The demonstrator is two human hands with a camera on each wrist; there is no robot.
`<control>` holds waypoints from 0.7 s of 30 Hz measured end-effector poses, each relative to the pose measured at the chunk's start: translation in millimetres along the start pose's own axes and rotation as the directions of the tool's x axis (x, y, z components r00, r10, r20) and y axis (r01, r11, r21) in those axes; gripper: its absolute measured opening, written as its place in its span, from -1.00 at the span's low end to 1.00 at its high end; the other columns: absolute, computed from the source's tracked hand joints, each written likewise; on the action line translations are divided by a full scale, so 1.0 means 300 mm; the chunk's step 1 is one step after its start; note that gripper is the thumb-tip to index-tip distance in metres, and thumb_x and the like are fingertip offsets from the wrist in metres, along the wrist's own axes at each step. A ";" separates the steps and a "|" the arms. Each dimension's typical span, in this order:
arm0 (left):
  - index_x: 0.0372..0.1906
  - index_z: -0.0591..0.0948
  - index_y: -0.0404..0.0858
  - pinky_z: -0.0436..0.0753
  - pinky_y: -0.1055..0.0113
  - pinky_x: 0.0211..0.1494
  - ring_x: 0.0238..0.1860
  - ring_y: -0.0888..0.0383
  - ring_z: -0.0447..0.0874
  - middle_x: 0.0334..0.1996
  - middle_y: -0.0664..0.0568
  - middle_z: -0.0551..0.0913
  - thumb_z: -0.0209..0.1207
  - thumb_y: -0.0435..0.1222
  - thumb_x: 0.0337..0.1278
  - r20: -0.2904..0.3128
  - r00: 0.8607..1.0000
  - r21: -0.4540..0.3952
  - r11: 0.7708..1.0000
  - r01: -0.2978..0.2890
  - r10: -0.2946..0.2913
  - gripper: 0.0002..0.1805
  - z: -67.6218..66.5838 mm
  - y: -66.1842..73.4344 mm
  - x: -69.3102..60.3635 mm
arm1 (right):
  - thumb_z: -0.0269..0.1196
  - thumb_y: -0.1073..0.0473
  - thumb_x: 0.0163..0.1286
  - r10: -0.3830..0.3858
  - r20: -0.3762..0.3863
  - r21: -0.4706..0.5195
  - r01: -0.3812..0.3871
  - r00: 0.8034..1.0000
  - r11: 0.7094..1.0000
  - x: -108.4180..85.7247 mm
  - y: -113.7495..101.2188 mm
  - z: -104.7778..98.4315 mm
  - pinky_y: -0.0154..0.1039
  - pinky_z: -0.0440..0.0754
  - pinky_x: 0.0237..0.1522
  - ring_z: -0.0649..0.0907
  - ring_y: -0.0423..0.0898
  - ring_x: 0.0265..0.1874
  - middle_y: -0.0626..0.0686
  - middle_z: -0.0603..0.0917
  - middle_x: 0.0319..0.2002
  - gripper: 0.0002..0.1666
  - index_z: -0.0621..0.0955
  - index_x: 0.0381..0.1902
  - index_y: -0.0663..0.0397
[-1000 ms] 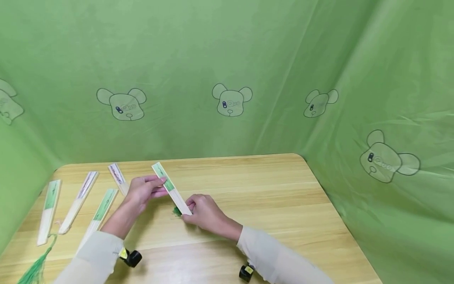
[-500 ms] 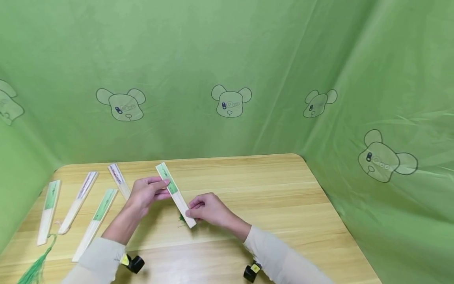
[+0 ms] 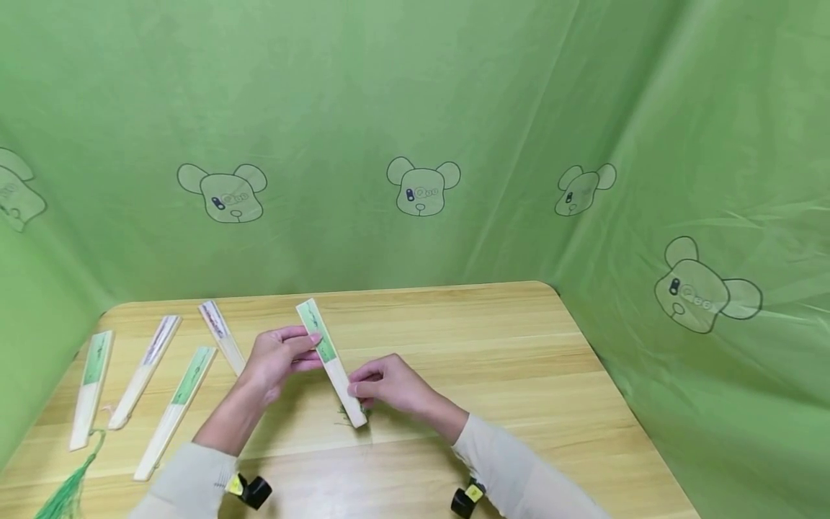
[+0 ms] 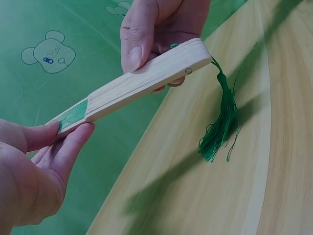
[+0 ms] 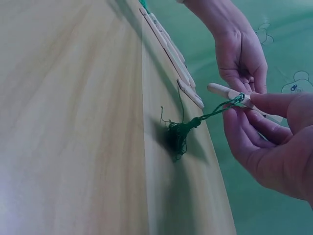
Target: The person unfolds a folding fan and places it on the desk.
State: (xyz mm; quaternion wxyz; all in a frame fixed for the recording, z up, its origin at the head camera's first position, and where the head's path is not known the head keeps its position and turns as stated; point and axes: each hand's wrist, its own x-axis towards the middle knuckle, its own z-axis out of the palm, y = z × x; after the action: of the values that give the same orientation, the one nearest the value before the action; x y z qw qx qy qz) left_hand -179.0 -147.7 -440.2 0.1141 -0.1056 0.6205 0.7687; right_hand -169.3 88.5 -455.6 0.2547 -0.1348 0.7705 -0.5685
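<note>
A folded hand fan (image 3: 332, 364) with pale wooden ribs and a green printed section is held tilted above the table by both hands. My left hand (image 3: 277, 359) pinches its green upper part between thumb and fingers. Lower down, the right hand (image 3: 392, 387) grips the wooden ribs near the pivot end. From that end a dark green tassel (image 4: 221, 115) hangs on a cord, plain in the left wrist view; the right wrist view shows the tassel (image 5: 181, 132) below the fingers too. In the head view the fan mostly hides it.
Several other folded fans lie on the left of the wooden table (image 3: 493, 346): a green one (image 3: 91, 389), a purple-patterned one (image 3: 144, 371), another green one (image 3: 175, 414) and another purple one (image 3: 220, 335). A green tassel (image 3: 68, 486) trails at front left. Green cloth (image 3: 311, 245) surrounds the table.
Both hands have shifted a little to the right with the fan, which stands slightly steeper. The right hand's grip has moved up from the fan's lower tip.
</note>
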 end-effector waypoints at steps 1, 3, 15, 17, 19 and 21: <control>0.31 0.45 -0.55 0.90 0.30 -0.04 -0.32 0.16 0.85 -0.33 0.00 0.85 0.25 -0.42 0.38 0.002 1.000 0.002 1.000 -0.002 0.002 -0.50 0.002 -0.002 0.000 | 0.41 0.28 0.35 0.012 0.008 0.032 -0.012 1.000 0.999 -0.001 0.001 0.001 -0.17 0.92 -0.11 0.79 -0.13 -0.29 0.21 0.83 -0.17 -0.72 0.74 -0.03 0.34; 0.30 0.45 -0.56 0.90 0.30 -0.03 -0.32 0.16 0.85 -0.33 0.01 0.84 0.25 -0.42 0.38 0.003 1.000 -0.005 1.000 -0.003 0.003 -0.51 0.005 -0.005 -0.001 | 0.40 0.32 0.35 0.027 0.017 0.075 -0.028 0.999 0.997 -0.006 0.002 0.002 -0.17 0.93 -0.11 0.81 -0.11 -0.27 0.25 0.82 -0.14 -0.70 0.73 0.00 0.39; 0.31 0.45 -0.57 0.89 0.37 -0.01 -0.31 0.22 0.83 -0.34 0.09 0.83 0.24 -0.39 0.41 -0.012 0.999 -0.045 0.999 -0.031 0.030 -0.50 0.038 -0.030 -0.010 | 0.39 0.37 0.35 0.036 -0.008 0.182 -0.034 0.999 0.983 -0.014 0.001 0.009 -0.16 0.92 -0.09 0.82 -0.06 -0.25 0.29 0.81 -0.14 -0.68 0.69 0.02 0.45; 0.29 0.49 -0.54 0.89 0.36 0.00 -0.29 0.21 0.84 -0.32 0.08 0.84 0.24 -0.40 0.40 -0.014 1.000 -0.027 0.999 -0.027 0.026 -0.54 0.046 -0.037 -0.014 | 0.39 0.38 0.34 0.030 -0.021 0.198 -0.025 0.999 0.980 -0.014 0.001 0.010 -0.16 0.92 -0.09 0.82 -0.06 -0.26 0.30 0.81 -0.15 -0.69 0.69 0.01 0.46; 0.28 0.51 -0.53 0.89 0.34 0.02 -0.25 0.18 0.84 -0.28 0.06 0.84 0.24 -0.41 0.40 -0.008 1.000 -0.006 1.000 -0.024 0.024 -0.56 0.054 -0.046 -0.020 | 0.39 0.39 0.34 0.025 -0.038 0.208 -0.017 0.999 0.978 -0.012 0.001 0.012 -0.16 0.92 -0.10 0.82 -0.07 -0.29 0.30 0.81 -0.15 -0.70 0.70 0.00 0.46; 0.28 0.51 -0.52 0.89 0.32 0.04 -0.22 0.16 0.84 -0.25 0.03 0.84 0.24 -0.41 0.40 0.004 1.000 0.006 1.000 -0.021 0.021 -0.56 0.062 -0.055 -0.026 | 0.39 0.40 0.33 0.025 -0.055 0.213 -0.013 0.998 0.977 -0.010 -0.001 0.010 -0.16 0.92 -0.11 0.82 -0.09 -0.31 0.31 0.81 -0.15 -0.71 0.71 -0.01 0.45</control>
State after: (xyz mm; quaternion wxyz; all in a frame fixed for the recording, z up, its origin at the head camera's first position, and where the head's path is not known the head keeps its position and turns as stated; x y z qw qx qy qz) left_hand -167.0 -126.6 -449.4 0.1073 -0.0972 0.6236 0.7682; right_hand -165.0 87.5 -455.4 0.2508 -0.0833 0.7135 -0.6489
